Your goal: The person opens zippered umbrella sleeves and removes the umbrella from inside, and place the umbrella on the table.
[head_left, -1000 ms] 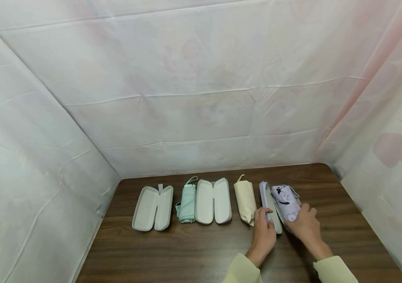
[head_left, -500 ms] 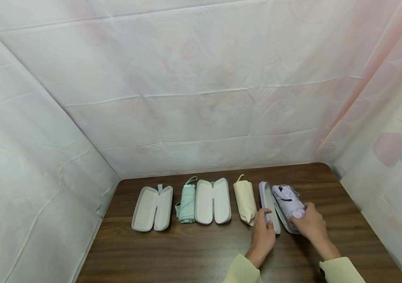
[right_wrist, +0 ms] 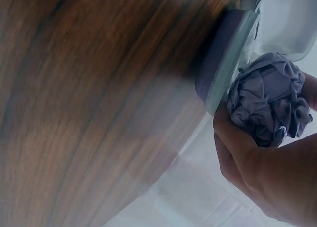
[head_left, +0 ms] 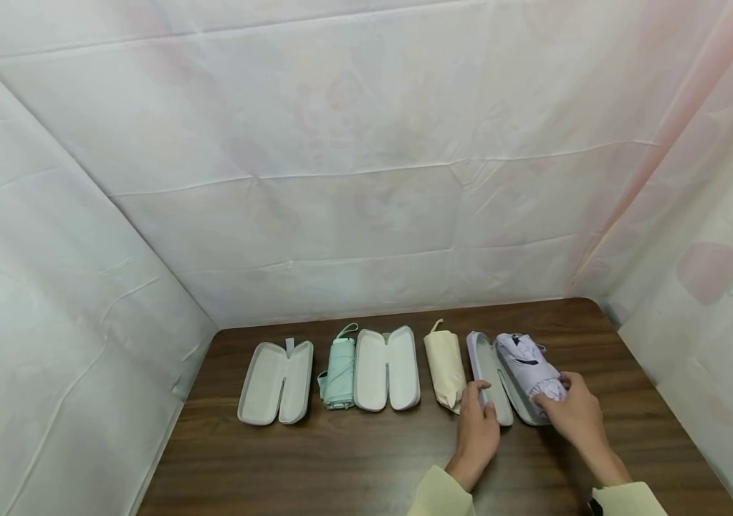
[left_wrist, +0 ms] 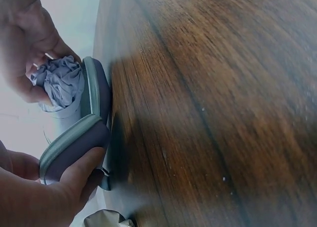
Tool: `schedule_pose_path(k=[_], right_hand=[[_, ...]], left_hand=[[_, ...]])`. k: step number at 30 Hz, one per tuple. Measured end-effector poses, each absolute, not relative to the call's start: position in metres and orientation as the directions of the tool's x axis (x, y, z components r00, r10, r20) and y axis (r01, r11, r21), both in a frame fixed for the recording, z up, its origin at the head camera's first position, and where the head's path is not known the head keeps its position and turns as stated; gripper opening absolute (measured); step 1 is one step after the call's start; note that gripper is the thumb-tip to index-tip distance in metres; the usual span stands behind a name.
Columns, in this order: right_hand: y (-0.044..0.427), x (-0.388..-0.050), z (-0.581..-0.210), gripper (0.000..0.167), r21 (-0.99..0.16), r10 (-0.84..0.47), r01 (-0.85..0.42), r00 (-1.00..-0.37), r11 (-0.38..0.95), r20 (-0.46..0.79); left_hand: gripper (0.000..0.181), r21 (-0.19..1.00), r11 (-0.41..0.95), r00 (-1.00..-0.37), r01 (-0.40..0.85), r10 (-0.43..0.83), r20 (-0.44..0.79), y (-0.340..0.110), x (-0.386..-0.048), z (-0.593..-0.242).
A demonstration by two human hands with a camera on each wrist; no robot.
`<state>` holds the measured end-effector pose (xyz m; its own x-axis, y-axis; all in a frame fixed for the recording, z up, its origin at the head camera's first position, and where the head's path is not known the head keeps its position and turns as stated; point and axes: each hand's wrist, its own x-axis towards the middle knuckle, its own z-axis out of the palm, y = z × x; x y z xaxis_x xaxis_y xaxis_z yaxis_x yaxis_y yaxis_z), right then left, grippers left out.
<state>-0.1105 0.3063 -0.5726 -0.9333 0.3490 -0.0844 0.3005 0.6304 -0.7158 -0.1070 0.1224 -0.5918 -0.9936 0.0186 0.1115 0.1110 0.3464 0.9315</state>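
An opened zip case [head_left: 492, 380], lavender outside and grey inside, stands at the right of the row in the head view. My left hand [head_left: 477, 436] grips the near end of its left half, the thumb on one side and fingers on the other. A folded lavender umbrella [head_left: 527, 364] with dark printed marks lies along the right half. Around its near end curl the fingers and thumb of my right hand [head_left: 577, 416]. In the right wrist view the crumpled end of the umbrella [right_wrist: 267, 98] sits against the case rim [right_wrist: 230, 64].
Left of the lavender case lies a cream folded umbrella [head_left: 446, 369], close to my left hand. Farther left come an open pale case [head_left: 372, 369], a mint folded umbrella [head_left: 340, 373] and another open pale case [head_left: 263, 387]. Fabric walls [head_left: 340, 215] border the wooden table [head_left: 314, 466].
My right hand has shifted a little to the right with the umbrella's near end. More of the case's right half shows beneath. The left hand keeps its hold on the left half.
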Motion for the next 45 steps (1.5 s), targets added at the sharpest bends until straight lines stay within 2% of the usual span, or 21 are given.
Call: schedule_pose_path(k=[16,22,33,42,45], right_hand=[[0.307,-0.112,-0.563,0.073,-0.776,0.33,0.268,-0.94,0.571,-0.081],[0.308,-0.113,-0.558,0.072,-0.799,0.383,0.27,-0.922,0.538,-0.054],[0.322,-0.112,-0.565,0.07,-0.794,0.478,0.29,-0.878,0.535,0.001],[0.342,-0.117,-0.573,0.071,-0.763,0.496,0.324,-0.868,0.559,-0.005],[0.348,-0.12,-0.576,0.072,-0.744,0.497,0.336,-0.868,0.578,-0.006]], left_hand=[[0.032,0.93,0.346,-0.991,0.124,0.006,0.13,0.124,-0.11,-0.592],[0.031,0.927,0.35,-0.99,0.133,0.0,0.142,0.122,-0.111,-0.589],[0.029,0.943,0.323,-0.997,0.082,0.024,0.078,0.12,-0.115,-0.589],[0.031,0.928,0.343,-0.989,0.144,0.031,0.142,0.119,-0.116,-0.588],[0.032,0.936,0.33,-0.992,0.125,0.035,0.12,0.119,-0.118,-0.587]])
